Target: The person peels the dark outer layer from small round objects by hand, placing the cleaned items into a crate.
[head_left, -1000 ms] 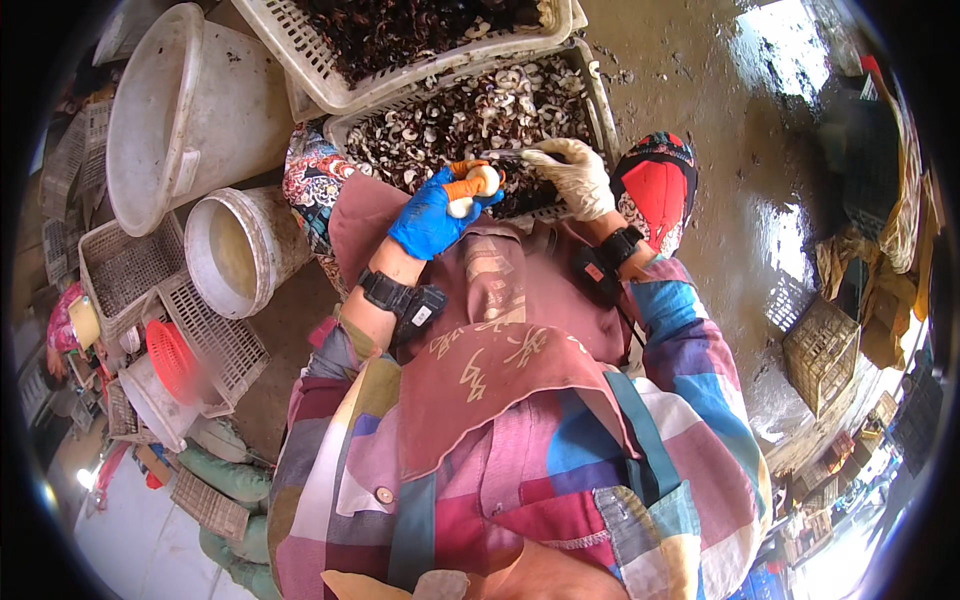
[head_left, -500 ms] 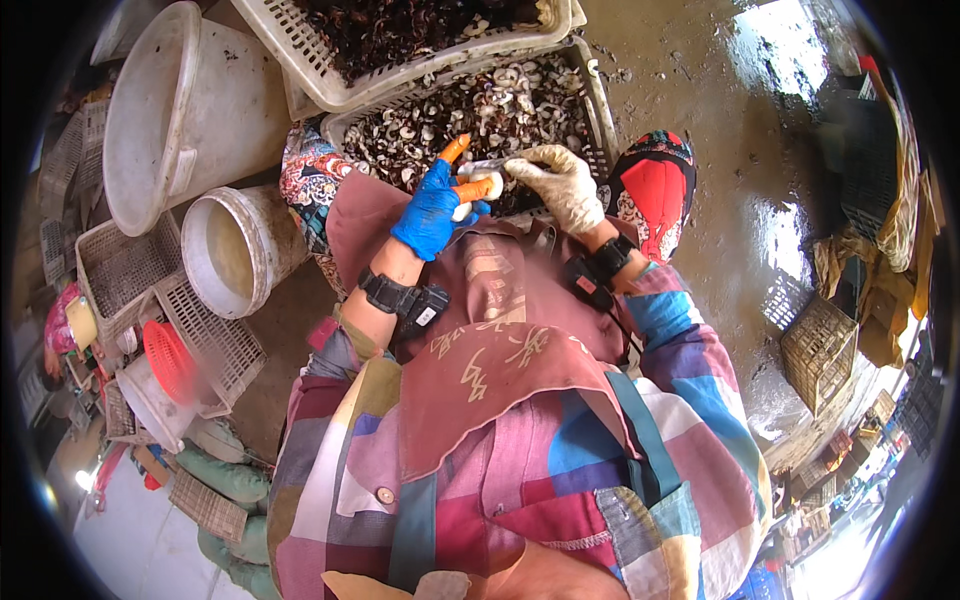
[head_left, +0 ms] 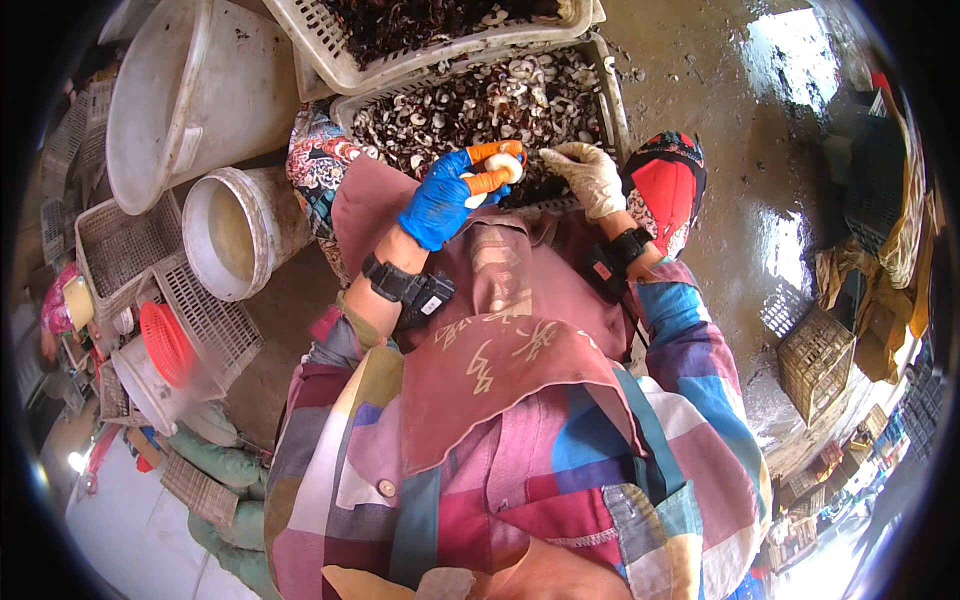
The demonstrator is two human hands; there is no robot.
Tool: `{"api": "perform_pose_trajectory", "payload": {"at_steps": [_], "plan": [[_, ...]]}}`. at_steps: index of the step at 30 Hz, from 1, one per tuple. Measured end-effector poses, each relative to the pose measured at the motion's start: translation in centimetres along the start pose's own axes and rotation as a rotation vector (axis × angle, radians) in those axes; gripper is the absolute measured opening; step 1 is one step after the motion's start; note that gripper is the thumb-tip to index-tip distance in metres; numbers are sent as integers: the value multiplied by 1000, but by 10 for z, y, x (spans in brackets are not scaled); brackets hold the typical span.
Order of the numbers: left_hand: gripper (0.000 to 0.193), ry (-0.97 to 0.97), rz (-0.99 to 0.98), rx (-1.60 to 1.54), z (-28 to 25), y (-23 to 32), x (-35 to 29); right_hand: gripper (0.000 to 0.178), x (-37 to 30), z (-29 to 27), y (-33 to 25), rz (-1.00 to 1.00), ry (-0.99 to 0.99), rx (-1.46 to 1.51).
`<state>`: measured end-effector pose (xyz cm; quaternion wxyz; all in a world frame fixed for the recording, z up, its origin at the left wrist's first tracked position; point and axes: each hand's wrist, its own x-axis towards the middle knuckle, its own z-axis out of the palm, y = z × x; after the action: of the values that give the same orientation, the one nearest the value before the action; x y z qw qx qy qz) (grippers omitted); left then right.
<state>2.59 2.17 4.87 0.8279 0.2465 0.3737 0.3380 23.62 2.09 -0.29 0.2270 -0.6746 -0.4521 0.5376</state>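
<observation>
My left hand (head_left: 440, 203), in a blue glove with orange finger covers, is closed on a white rounded piece (head_left: 508, 164), possibly shellfish; its exact kind is unclear. Just to the right, my right hand (head_left: 592, 180) wears a cream glove with its fingers pinched together. Whatever lies between those fingertips is too small to make out. A gap separates the two hands. Both are over the near part of a pale plastic crate (head_left: 615, 95), which holds many white, curved shellfish pieces (head_left: 530, 92) among dark scraps.
A second crate (head_left: 385, 77) with dark, wet contents overlaps the far side. Large white tubs (head_left: 150, 110) and a round bucket (head_left: 262, 245) stand at left, near mesh baskets (head_left: 215, 320) and a red basket (head_left: 167, 345). Wet muddy floor (head_left: 735, 200) lies at right.
My right hand has drawn away from the left, opening a gap. The left hand has turned, its raised orange finger now bent in against the white piece. The view has shifted slightly.
</observation>
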Motion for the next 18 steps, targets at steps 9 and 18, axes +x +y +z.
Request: {"api": "perform_pose_trajectory", "payload": {"at_steps": [9,18], "plan": [[28,-19,-55,-380,-10,-10,9,19,-25,10,-38,-176,134,618],[39,52,-45,-730,-10,-26,13,17,-30,7,-52,-852,378,-133]]}}
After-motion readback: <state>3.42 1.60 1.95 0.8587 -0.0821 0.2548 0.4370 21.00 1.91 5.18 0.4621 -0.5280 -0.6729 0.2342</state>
